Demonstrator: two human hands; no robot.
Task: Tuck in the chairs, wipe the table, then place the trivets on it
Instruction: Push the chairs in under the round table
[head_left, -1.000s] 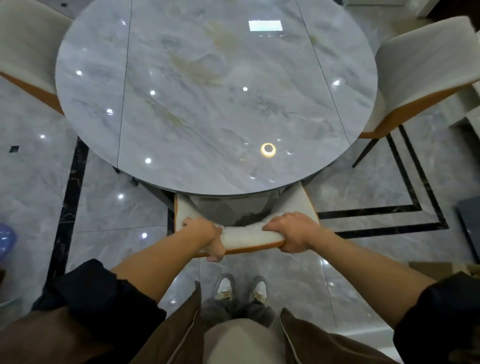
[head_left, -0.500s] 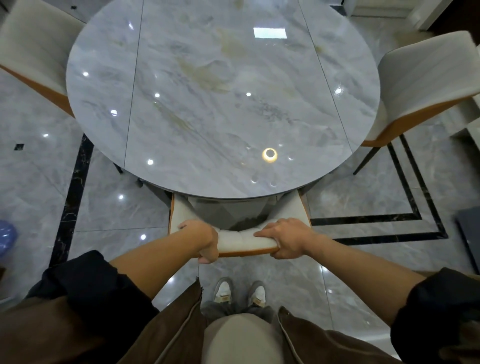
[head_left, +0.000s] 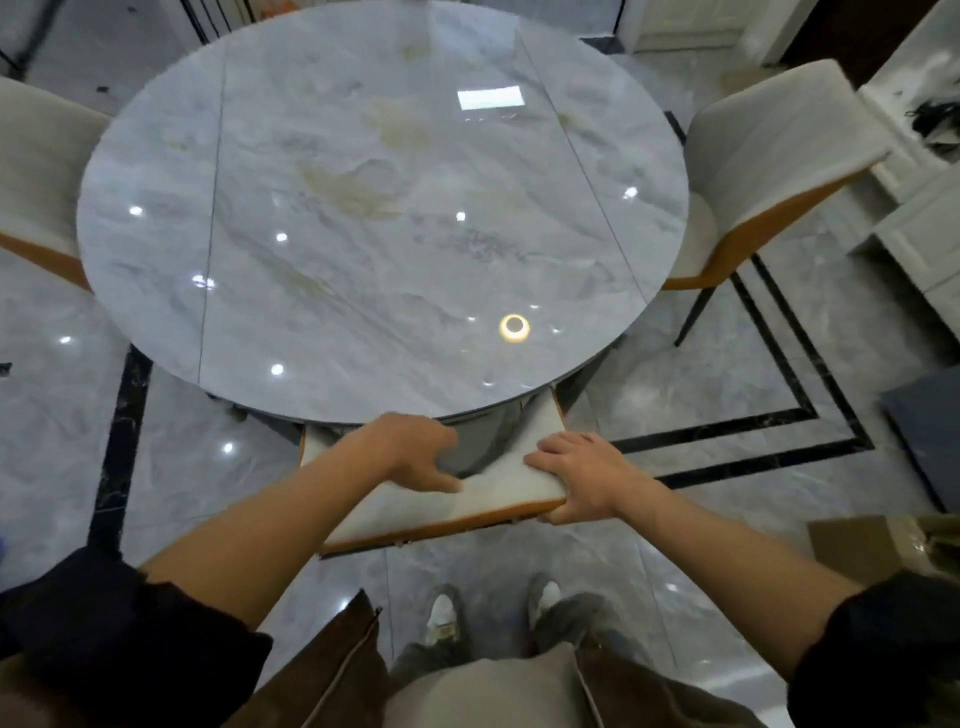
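Our left hand (head_left: 410, 454) hovers, blurred, over the top of the near chair (head_left: 467, 501). Its fingers are loose and spread and its thumb lies along the pale cushion; we cannot tell whether the palm touches. Our right hand (head_left: 579, 480) grips the right end of that chair's back, fingers laid over the top and thumb hooked beneath the orange edge. The near chair stands at the near edge of the round marble table (head_left: 363, 218), its seat hidden under the tabletop. A second chair (head_left: 769, 166) sits at the table's right edge, angled outward, and a third chair (head_left: 31, 171) at its left edge. Our shoes (head_left: 441, 616) stand on the glossy tiled floor (head_left: 197, 467) just behind the near chair.
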